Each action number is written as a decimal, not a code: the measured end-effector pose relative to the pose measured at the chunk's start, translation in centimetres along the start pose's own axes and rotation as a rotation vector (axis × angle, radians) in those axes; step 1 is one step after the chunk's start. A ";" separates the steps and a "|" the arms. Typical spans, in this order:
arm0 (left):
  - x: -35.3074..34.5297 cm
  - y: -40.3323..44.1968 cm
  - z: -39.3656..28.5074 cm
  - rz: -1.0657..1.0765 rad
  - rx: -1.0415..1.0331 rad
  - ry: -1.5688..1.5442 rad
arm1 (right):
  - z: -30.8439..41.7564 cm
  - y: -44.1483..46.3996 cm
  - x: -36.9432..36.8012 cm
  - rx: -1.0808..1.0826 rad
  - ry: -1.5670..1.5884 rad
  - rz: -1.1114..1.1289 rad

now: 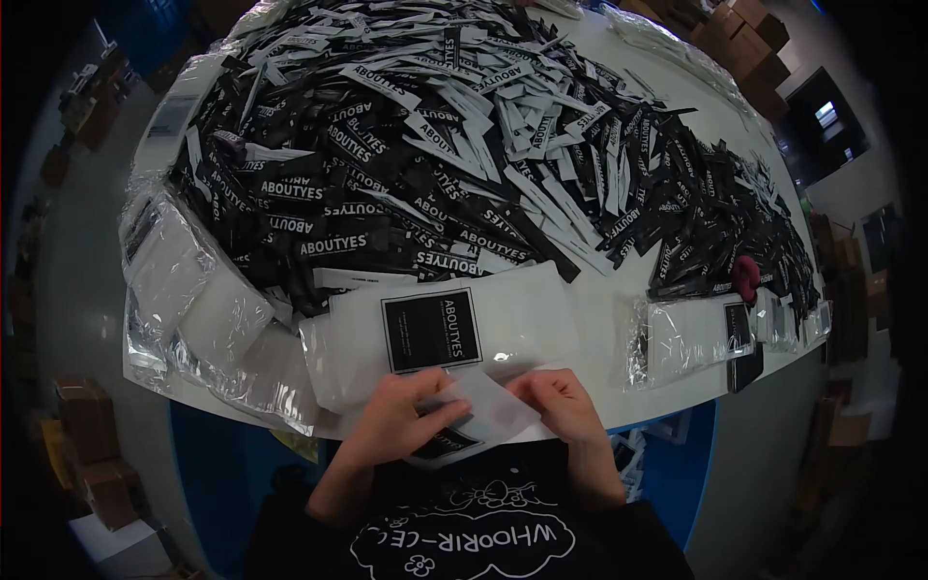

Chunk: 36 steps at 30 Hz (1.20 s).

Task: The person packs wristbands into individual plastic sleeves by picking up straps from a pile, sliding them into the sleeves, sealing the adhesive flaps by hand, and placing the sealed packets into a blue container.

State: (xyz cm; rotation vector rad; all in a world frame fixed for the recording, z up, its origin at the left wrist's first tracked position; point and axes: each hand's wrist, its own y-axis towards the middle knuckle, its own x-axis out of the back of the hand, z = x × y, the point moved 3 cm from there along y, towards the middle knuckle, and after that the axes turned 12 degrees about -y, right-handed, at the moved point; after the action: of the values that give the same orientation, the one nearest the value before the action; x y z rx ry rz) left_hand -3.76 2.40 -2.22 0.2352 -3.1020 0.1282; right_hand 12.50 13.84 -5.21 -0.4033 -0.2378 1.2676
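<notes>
In the head view, my left hand (411,418) pinches the left edge of a translucent plastic bag (503,408) between thumb and fingers. At the bag's other edge, my right hand (563,406) is closed on it, its fingers bent. The bag is tilted in front of my body, and part of a black printed label shows on its lower half. Just beyond my hands lies a stack of similar frosted bags (527,314), the top one bearing a black ABOUTYES label (432,329).
A large heap of black and white ABOUTYES slim packets (338,193) covers much of the white table (619,314). Clear-wrapped bag packs (227,324) lie along the left edge, another pack (686,338) at right. A dark red object (745,278) rests on the right-hand packets.
</notes>
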 end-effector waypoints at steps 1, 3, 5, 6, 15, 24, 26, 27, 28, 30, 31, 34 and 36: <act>0.5 -0.2 0.1 -0.182 0.026 -0.097 | 0.7 0.0 -0.2 0.138 0.147 -0.120; 0.1 0.0 0.1 -0.249 0.003 -0.222 | 1.9 -0.4 -1.1 0.238 0.211 -0.225; -0.6 0.2 0.4 -0.136 -0.049 -0.332 | 1.9 -0.6 -1.6 0.279 0.088 -0.240; -0.5 0.4 0.0 -0.129 -0.056 -0.334 | 2.0 -0.6 -1.7 0.319 -0.036 -0.243; -1.6 -0.3 -1.8 -0.155 -0.278 -0.051 | 3.7 -0.8 -1.4 0.414 -0.126 -0.243; -2.3 0.3 -1.6 -0.096 -0.230 -0.033 | 3.8 -2.3 -0.2 0.474 -0.297 -0.311; -3.2 -0.1 -0.9 -0.085 -0.313 0.050 | 3.7 -2.7 0.0 0.513 -0.342 -0.302; -3.7 0.1 -0.7 -0.082 -0.312 0.051 | 3.7 -3.1 0.1 0.487 -0.355 -0.379; -4.4 0.4 -0.7 -0.114 -0.339 0.077 | 3.6 -3.5 0.3 0.460 -0.368 -0.459; -5.8 1.1 -0.3 -0.142 -0.370 0.100 | 2.8 -4.9 1.0 0.398 -0.310 -0.512; -6.7 1.5 0.0 -0.044 -0.391 0.116 | 2.3 -5.8 1.6 0.338 -0.254 -0.555; -7.2 1.4 0.8 0.160 -0.368 0.191 | 1.3 -11.3 4.0 0.094 -0.286 -0.729; -5.7 0.9 1.1 -0.090 -0.368 0.122 | 0.7 -16.1 6.0 -0.159 -0.332 -0.754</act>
State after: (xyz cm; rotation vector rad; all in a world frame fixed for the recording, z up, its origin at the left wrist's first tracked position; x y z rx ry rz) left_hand 1.67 4.06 -3.55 0.3370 -2.9136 -0.4097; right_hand 28.01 15.83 1.86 -0.1985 -0.7041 0.5638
